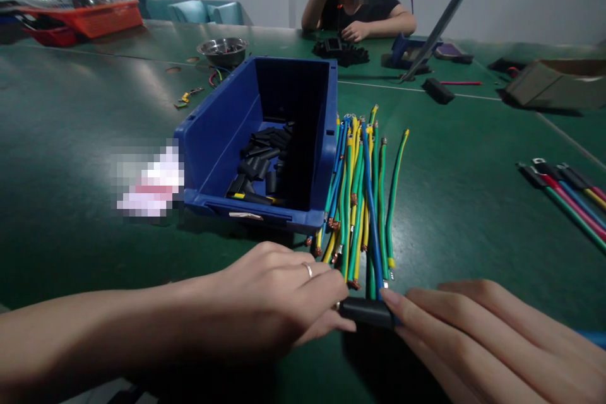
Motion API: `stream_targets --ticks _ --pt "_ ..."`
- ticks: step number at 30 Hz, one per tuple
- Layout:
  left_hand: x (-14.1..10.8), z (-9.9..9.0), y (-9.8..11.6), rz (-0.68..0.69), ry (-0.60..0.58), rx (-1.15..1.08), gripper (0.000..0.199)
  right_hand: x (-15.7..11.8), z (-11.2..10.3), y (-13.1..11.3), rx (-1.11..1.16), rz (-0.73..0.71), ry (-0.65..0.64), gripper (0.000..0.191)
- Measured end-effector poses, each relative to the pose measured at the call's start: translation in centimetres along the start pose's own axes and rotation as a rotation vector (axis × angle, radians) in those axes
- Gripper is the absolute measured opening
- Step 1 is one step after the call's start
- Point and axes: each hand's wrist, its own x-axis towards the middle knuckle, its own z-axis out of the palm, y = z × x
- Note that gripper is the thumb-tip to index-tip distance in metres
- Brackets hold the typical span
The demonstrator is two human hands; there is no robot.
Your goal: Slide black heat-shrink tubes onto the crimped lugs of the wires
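A blue cable (591, 338) runs behind my right hand, with a black sleeve (367, 312) around it near its end. My left hand (288, 293) pinches the metal tip that shows at the sleeve's left end. My right hand (468, 328) is closed on the cable where it enters the sleeve's right end. Just beyond my hands lies a bundle of green, yellow and blue cables (362, 196), several with bare copper or metal ends. A blue bin (213, 132) stands beside the bundle, holding loose black sleeves (258, 167).
Finished-looking cables with black ends (563, 192) lie at the right. Behind stand a steel bowl (222, 52), a cardboard box (558, 85) and an orange basket (104, 19). Across the green table (85, 113) a person (360, 12) sits working. A metal pole (449, 12) slants up.
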Motion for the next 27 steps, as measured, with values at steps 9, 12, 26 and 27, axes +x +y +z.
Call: stream_targets --ticks 9,12,26,27 --pt "0.1 -0.3 -0.3 -0.087 0.066 -0.041 0.039 2.1 -0.1 0.1 0.034 0.055 0.074 0.012" --pt "0.1 -0.5 -0.5 -0.126 0.062 -0.074 0.043 1.8 -0.2 0.3 0.049 0.088 0.062 0.014" --pt "0.7 -2.0 0.5 -0.316 -0.275 -0.627 0.035 1.2 -0.4 0.4 0.064 0.055 0.055 0.016" --pt "0.6 -2.0 0.6 -0.354 -0.285 -0.686 0.036 1.1 -0.4 0.5 0.059 0.04 0.031 0.019"
